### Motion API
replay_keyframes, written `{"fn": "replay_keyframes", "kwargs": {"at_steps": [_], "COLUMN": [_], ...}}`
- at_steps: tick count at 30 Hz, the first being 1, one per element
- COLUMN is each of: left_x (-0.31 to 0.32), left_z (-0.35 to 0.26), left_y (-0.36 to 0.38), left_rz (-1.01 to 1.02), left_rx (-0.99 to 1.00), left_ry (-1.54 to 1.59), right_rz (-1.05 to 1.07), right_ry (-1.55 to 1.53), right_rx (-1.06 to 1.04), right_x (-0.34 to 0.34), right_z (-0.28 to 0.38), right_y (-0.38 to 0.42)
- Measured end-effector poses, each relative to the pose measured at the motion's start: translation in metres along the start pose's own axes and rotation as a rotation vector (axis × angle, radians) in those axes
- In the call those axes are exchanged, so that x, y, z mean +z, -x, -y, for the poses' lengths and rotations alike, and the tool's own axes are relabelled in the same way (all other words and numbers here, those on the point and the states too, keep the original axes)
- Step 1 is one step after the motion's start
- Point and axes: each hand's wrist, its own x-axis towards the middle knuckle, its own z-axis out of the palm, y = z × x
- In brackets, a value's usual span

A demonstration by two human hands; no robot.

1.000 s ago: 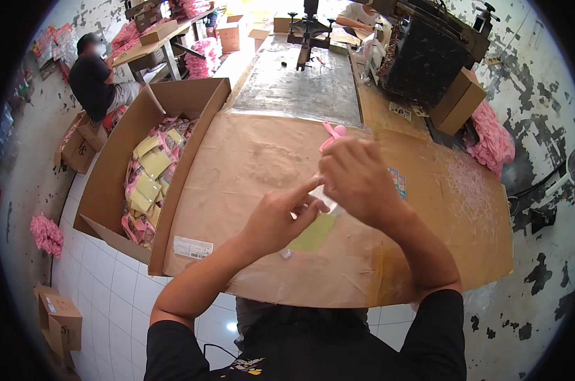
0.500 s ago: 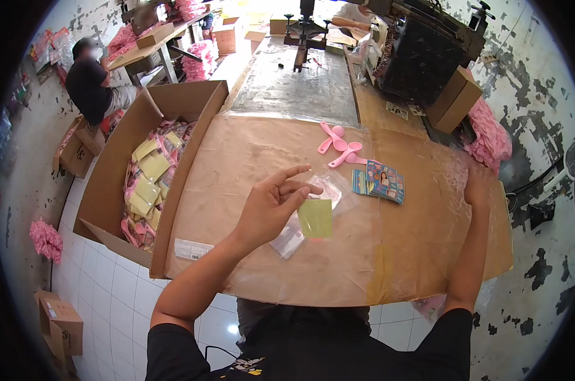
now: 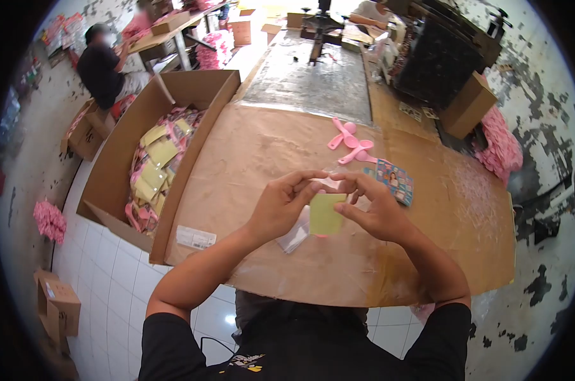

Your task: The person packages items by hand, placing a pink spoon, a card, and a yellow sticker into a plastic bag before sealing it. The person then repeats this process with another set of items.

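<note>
My left hand (image 3: 290,203) pinches the top left of a clear plastic bag with a yellow-green card (image 3: 324,214) in it, held above the cardboard-covered table (image 3: 236,159). At the bag's right side, my right hand (image 3: 377,206) has its fingers closed on the upper edge. A bit of pink shows under the card. Clear bags (image 3: 295,237) lie beneath my hands. Just behind my right hand is a stack of printed cards (image 3: 395,180), partly covered by it. Pink scoops (image 3: 351,145) lie behind the cards.
A large open carton (image 3: 198,166) at the left holds many packed bags (image 3: 162,151). A metal plate (image 3: 309,79) and a black machine (image 3: 434,62) stand at the back. Pink bundles (image 3: 500,147) hang at the right edge. Another person (image 3: 101,70) sits back left.
My right hand has come from the pink bundle at the far right to the bag held by my left hand. The view has shifted slightly.
</note>
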Motion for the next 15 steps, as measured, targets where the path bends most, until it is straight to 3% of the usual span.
{"fn": "replay_keyframes", "kwargs": {"at_steps": [9, 15], "left_x": [0.0, 0.0], "left_z": [0.003, 0.002], "left_y": [0.002, 0.001], "left_rz": [0.021, -0.004], "left_rx": [-0.063, -0.132], "left_ry": [0.106, 0.08], "right_rz": [0.003, 0.012], "right_ry": [-0.389, -0.424], "right_rx": [0.19, 0.182], "right_x": [0.009, 0.01], "right_z": [-0.025, -0.03], "right_y": [0.003, 0.003]}}
